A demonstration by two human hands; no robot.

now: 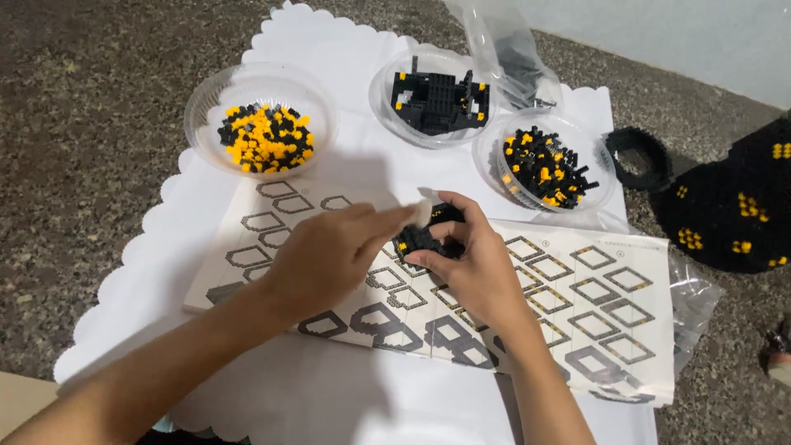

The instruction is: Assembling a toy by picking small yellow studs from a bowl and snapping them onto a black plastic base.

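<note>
My right hand (478, 264) grips a small black assembly of tiny building blocks (427, 235) with a few yellow pieces, held just above the folded instruction sheet (610, 313). My left hand (329, 255) reaches in from the left, its thumb and forefinger pressed against the top of the same assembly. Parts of the assembly are hidden by my fingers.
Three clear plastic bowls stand at the back on a white scalloped mat (329, 49): yellow and black blocks (265, 136), a black built section (439, 99), and mixed black-yellow blocks (545, 167). A plastic bag (507, 49) lies behind. A larger black built piece (733, 206) rests on the speckled floor at right.
</note>
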